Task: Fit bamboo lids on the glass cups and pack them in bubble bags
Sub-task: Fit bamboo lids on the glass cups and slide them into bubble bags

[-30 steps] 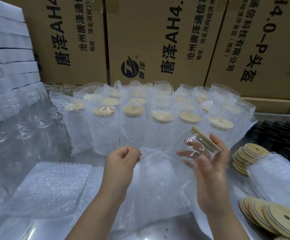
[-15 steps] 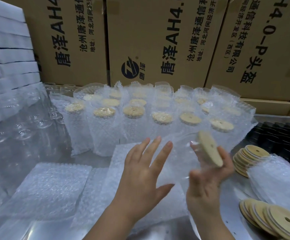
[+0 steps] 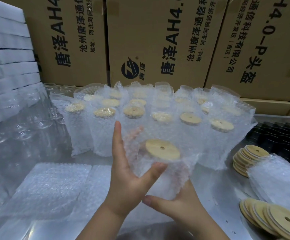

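Bubble bag (image 3: pixel 175 177) held at frame centre.
I see my left hand (image 3: pixel 126 184) wrapped round its left side, my right hand (image 3: pixel 184 210) clasping its bottom; the bamboo lid (image 3: pixel 162 151) shows at its mouth.

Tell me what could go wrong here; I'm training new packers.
The bamboo lid sits tilted at the bubble bag's open mouth, so it may slip off. The left hand and right hand hold the cup only through slippery wrap above the table; a drop could break it.
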